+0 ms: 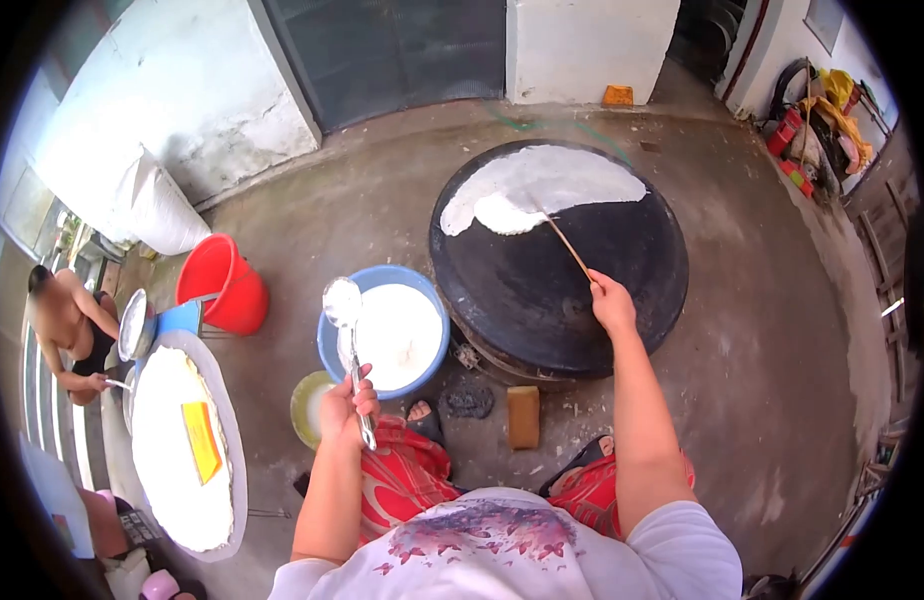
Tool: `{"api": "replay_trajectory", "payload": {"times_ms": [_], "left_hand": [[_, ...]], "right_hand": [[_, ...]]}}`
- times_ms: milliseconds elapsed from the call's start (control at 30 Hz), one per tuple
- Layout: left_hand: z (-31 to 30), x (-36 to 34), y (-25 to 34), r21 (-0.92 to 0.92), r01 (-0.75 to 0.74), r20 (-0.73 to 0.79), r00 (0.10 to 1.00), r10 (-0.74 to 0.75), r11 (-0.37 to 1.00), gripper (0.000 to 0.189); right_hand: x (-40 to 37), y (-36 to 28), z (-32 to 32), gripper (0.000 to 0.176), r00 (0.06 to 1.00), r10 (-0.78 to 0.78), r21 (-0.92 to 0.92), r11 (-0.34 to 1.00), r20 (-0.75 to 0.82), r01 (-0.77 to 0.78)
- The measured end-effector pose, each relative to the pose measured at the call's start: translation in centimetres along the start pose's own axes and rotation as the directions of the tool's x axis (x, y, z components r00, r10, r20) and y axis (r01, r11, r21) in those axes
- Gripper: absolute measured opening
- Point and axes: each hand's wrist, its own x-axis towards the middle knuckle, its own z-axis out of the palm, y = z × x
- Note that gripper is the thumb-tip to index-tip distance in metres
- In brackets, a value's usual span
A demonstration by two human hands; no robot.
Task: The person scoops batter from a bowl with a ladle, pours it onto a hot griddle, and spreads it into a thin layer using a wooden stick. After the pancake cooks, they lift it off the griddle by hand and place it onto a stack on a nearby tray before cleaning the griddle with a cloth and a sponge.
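My left hand (348, 408) is closed around the handle of a shiny metal ladle (342, 302), its bowl held up over the left rim of a blue basin (445, 335) of white batter (400, 335). My right hand (612, 303) grips the near end of a thin wooden batter spreader (570, 245), which reaches across a large round black griddle (532, 300). The spreader's far end meets a sheet of white batter (562, 180) covering the back part of the griddle. Bare black surface shows in front of that sheet. Whether the spreader has a crosspiece cannot be made out.
A yellow-green bowl (308, 408) and a brick (523, 417) sit near my feet. To the left are a red bucket (222, 285), a round board with pale flat sheets (172, 480) and a yellow card (201, 441), and another person (77, 335). A white sack (162, 205) leans on the wall.
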Motion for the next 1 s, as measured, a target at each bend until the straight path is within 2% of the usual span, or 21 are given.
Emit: {"api": "replay_trajectory", "payload": {"times_ms": [67,100,133,200,233,267,333,400,467,567,600,667,700,767,800,867,1000], "left_hand": [[-0.4,-0.1,0.0,-0.023,0.01,0.022,1.0,-0.009,1.0,0.031],[-0.3,0.0,0.1,-0.04,0.016,0.063,0.998,-0.014,0.999,0.031],[-0.4,0.0,0.2,-0.042,0.011,0.062,0.998,-0.009,0.999,0.031],[-0.4,0.0,0.2,-0.013,0.035,0.067,0.997,-0.034,0.999,0.031],[-0.5,0.0,0.3,-0.014,0.041,0.08,0.996,-0.039,0.999,0.031],[-0.5,0.1,0.4,-0.018,0.038,0.085,0.996,-0.036,0.999,0.031],[-0.6,0.1,0.3,-0.003,0.02,0.086,0.996,-0.019,1.0,0.031],[-0.3,0.0,0.3,0.007,0.018,0.096,0.995,-0.018,1.0,0.031],[0.0,-0.4,0.2,0.004,0.033,0.048,0.998,-0.033,0.999,0.031],[-0.3,-0.1,0.4,0.002,0.037,0.054,0.998,-0.037,0.999,0.031],[-0.5,-0.2,0.4,-0.003,0.027,0.047,0.999,-0.027,1.0,0.031],[-0.8,0.0,0.5,-0.008,0.028,0.051,0.998,-0.027,1.0,0.031],[-1.2,0.1,0.6,-0.01,0.03,0.092,0.995,-0.029,0.999,0.031],[-1.6,-0.1,0.8,-0.015,0.039,0.121,0.992,-0.037,0.999,0.031],[-1.8,-0.1,0.9,-0.011,0.039,0.118,0.992,-0.037,0.999,0.031],[-2.3,0.0,1.0,-0.04,0.072,0.145,0.987,-0.065,0.997,0.031],[-2.5,-0.3,1.4,-0.067,0.097,0.144,0.986,-0.087,0.993,0.032]], "right_hand": [[0.2,-0.2,2.6,0.027,0.987,-0.149,0.017,0.989,-0.062,0.15],[0.2,-0.2,3.0,0.028,0.976,-0.218,-0.034,0.976,-0.015,0.217],[0.0,-0.4,2.5,0.028,0.975,-0.221,-0.032,0.975,-0.012,0.221],[0.0,0.4,0.5,0.028,0.957,-0.257,0.008,0.966,0.138,0.258],[-0.3,0.3,-0.7,0.028,0.971,-0.18,0.045,0.983,0.154,0.176],[-0.2,-0.3,-0.5,0.028,0.97,-0.186,0.043,0.982,0.153,0.182],[-0.9,-1.2,0.9,0.028,0.999,-0.041,-0.061,0.997,-0.02,0.04],[-0.8,-1.3,3.6,0.028,0.984,-0.173,-0.072,0.982,0.03,0.175],[-1.9,-2.6,2.6,0.028,0.978,-0.188,-0.143,0.969,0.093,0.2],[-4.4,-2.9,-1.3,0.028,0.981,-0.16,-0.211,0.961,0.11,0.18],[-5.3,-2.9,-2.3,0.027,0.993,-0.09,-0.203,0.974,0.075,0.103],[-5.2,-0.3,-1.2,0.026,0.979,-0.074,-0.206,0.978,-0.188,0.034],[-4.3,1.8,0.3,0.026,0.98,-0.072,-0.207,0.978,-0.185,0.033],[-4.2,1.8,2.3,0.027,0.976,-0.147,0.139,0.976,-0.163,0.17],[-4.7,2.1,3.3,0.027,0.994,-0.108,0.161,0.981,-0.027,0.111],[-6.7,0.9,5.2,0.027,0.99,-0.137,0.152,0.98,0.04,0.13],[-11.9,0.5,6.0,0.027,0.987,-0.158,0.137,0.978,0.003,0.156]]}}
